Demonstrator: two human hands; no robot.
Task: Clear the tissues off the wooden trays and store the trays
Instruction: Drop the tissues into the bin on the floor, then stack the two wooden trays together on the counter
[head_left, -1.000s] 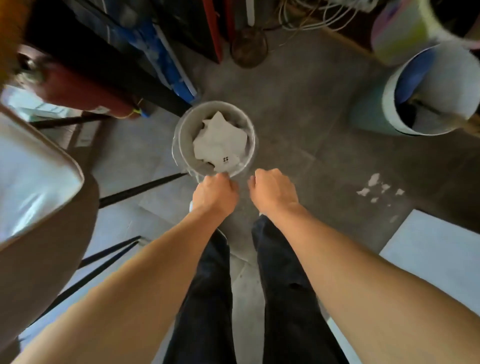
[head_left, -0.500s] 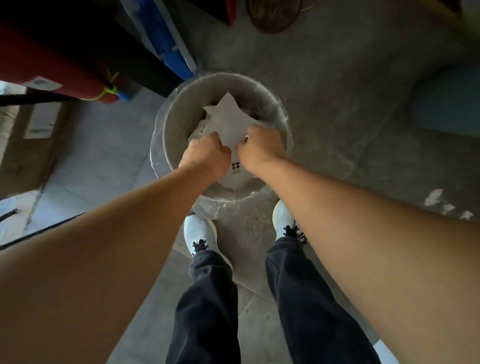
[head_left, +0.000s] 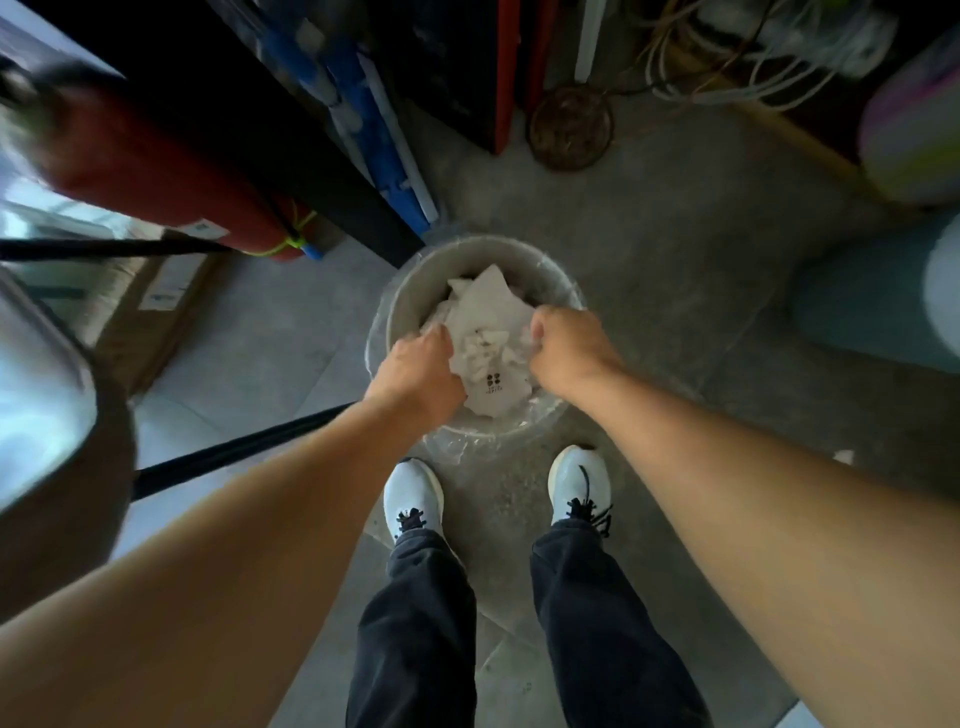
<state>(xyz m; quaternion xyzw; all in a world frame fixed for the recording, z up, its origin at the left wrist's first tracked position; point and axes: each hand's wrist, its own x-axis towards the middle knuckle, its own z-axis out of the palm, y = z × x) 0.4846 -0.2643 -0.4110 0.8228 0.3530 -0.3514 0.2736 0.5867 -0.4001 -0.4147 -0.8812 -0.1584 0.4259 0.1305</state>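
Observation:
A round grey bin (head_left: 400, 291) lined with clear plastic stands on the floor in front of my feet. Inside it lies a large white paper sheet with a small black logo (head_left: 493, 312), and crumpled white tissues (head_left: 488, 345) rest on top of it. My left hand (head_left: 415, 369) hangs over the bin's near left rim with its fingers pointing down and hidden. My right hand (head_left: 566, 348) is over the near right rim, fingers curled in with nothing visibly in them. The tissues lie between the two hands. No wooden tray is in view.
A red cylinder (head_left: 156, 171) and a black beam (head_left: 291, 156) lean at the left behind the bin. A metal-topped table edge (head_left: 47, 395) is at far left, a teal bin (head_left: 872, 312) at right. A round rusty disc (head_left: 569, 127) and cables lie behind.
My hands were pressed together down inside the bin; now they have drawn apart to either rim, and crumpled tissues lie on the paper between them. The camera has risen.

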